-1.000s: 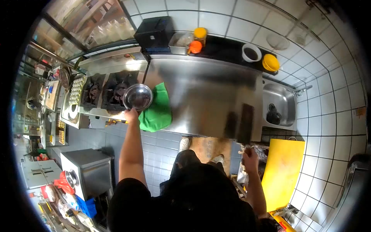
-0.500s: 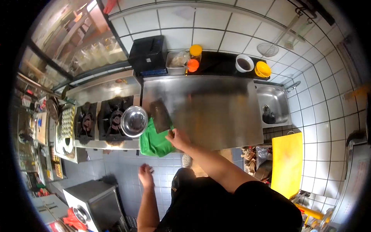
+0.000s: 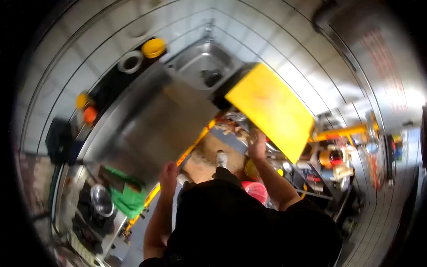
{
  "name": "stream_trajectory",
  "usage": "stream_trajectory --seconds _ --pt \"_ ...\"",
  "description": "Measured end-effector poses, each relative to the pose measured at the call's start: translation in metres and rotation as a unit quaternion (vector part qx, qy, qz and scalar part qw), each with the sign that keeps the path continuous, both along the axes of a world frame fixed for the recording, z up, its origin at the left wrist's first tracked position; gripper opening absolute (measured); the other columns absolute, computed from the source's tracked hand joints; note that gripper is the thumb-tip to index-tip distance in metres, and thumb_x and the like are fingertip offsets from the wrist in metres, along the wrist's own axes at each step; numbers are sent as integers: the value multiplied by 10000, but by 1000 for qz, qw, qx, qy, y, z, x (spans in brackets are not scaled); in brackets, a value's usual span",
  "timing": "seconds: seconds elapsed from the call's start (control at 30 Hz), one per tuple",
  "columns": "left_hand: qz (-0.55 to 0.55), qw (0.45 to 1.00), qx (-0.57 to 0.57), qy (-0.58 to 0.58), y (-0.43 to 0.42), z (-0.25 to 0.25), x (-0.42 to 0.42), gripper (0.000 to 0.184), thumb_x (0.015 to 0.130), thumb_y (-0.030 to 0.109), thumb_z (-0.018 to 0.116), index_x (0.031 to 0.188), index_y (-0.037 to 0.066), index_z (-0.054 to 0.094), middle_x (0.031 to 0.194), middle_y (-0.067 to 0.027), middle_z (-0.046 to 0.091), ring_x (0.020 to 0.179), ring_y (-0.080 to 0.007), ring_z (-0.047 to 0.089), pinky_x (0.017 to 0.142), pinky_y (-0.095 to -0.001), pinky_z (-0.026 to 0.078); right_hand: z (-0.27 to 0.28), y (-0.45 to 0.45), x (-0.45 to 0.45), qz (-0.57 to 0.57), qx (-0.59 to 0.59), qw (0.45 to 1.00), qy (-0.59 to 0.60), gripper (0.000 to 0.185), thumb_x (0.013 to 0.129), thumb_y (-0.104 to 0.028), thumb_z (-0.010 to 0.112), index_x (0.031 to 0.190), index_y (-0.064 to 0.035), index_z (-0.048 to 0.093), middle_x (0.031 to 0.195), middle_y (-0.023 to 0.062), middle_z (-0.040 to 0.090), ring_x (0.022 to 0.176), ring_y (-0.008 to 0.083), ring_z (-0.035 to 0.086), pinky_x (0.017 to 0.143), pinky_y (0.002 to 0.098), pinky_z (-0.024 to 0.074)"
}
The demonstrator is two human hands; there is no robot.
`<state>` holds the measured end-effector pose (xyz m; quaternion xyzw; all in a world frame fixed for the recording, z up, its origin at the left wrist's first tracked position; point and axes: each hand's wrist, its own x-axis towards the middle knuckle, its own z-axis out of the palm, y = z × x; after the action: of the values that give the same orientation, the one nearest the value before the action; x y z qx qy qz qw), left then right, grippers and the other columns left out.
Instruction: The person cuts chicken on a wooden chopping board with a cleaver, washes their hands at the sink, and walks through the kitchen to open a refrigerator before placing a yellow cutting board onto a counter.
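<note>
My left hand (image 3: 168, 174) is beside the front edge of the steel counter (image 3: 155, 118), its fingers smeared by motion. Close to the lower left edge of a large yellow board (image 3: 275, 109) is my right hand (image 3: 256, 144); blur hides its finger shape and whether it touches the board. On the counter's far left lies a bunched green cloth (image 3: 127, 201), with a dark cleaver (image 3: 119, 177) on it. A round metal bowl (image 3: 102, 200) rests beside the cloth over the stove.
A steel sink (image 3: 202, 60) is at the top. The back ledge holds a white bowl (image 3: 130, 62), a yellow bowl (image 3: 154, 47) and orange-lidded jars. Below the board are cluttered shelves (image 3: 316, 178); a red round item (image 3: 255, 191) sits near my body.
The view has swung right. My right hand has let go of the cleaver, now on the cloth, and moved over to the yellow board. My left hand has moved up to the counter edge.
</note>
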<state>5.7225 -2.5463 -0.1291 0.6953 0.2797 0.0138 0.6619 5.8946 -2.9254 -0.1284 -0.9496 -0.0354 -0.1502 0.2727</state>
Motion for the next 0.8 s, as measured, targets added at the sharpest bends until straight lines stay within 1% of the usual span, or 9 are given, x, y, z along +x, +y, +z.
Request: stream_trajectory --seconds 0.03,0.07,0.13,0.23,0.4,0.47,0.57,0.73,0.8 --pt "-42 999 6 -13 -13 0 25 275 960 196 600 1125 -20 639 894 -60 670 812 -120 612 733 -273 496 21 -39 -5 -135 89 984 75 526 835 -117 753 1289 4 516 1232 247 573 1152 397 554 1008 455 446" --pt "-55 998 -20 -11 -33 1 52 291 956 204 609 1146 -16 632 920 -57 664 821 -114 605 740 -265 491 3 -95 -10 -169 -16 985 -44 565 845 -172 759 1310 16 499 1269 271 544 1194 415 530 1038 465 432" --pt "-75 995 -69 -6 -68 2 104 330 949 221 627 1187 -7 619 970 -51 653 840 -101 589 754 -249 481 -40 -195 -26 -316 -128 938 -59 659 866 -305 721 1358 39 450 1346 326 485 1232 467 496 1044 523 424" --pt "-121 980 -151 39 -135 28 181 420 942 239 640 1280 3 560 993 -34 622 830 -104 554 789 -253 473 -36 -271 -48 -480 -21 870 110 811 885 -467 669 1457 31 382 1442 340 411 1322 472 436 1075 505 409" --pt "-86 974 -183 96 -226 -28 294 475 942 227 634 1344 16 495 947 -35 594 790 -133 532 765 -306 456 -94 -354 -58 -455 151 839 258 699 870 -421 708 1395 -20 481 1364 285 533 1221 420 553 1020 446 455" --pt "-11 970 -190 152 -257 -36 325 398 951 233 628 1287 38 538 984 -65 615 856 -175 580 781 -344 453 -115 -373 -62 -354 82 874 322 668 868 -427 707 1393 -67 506 1350 272 558 1223 412 561 995 437 473" --pt "-37 908 -388 152 -272 -64 348 308 960 246 620 1198 56 584 995 -85 631 864 -226 608 828 -402 470 -92 -362 -55 -384 193 844 321 660 846 -423 724 1397 -120 524 1305 262 600 1201 390 592 955 424 495" --pt "32 900 -423 95 -298 -50 352 268 966 220 590 1158 34 605 1021 -114 669 921 -280 664 770 -458 559 -60 -346 -49 -359 64 889 277 651 847 -358 745 1395 -85 525 1250 229 646 1083 343 668 852 401 541" --pt "35 894 -438 89 -298 -30 354 261 958 200 596 1166 43 609 1039 -107 674 920 -262 669 754 -435 569 -41 -351 -48 -373 205 860 282 630 864 -320 743 1400 -76 520 1246 182 650 1046 279 679 812 373 552"
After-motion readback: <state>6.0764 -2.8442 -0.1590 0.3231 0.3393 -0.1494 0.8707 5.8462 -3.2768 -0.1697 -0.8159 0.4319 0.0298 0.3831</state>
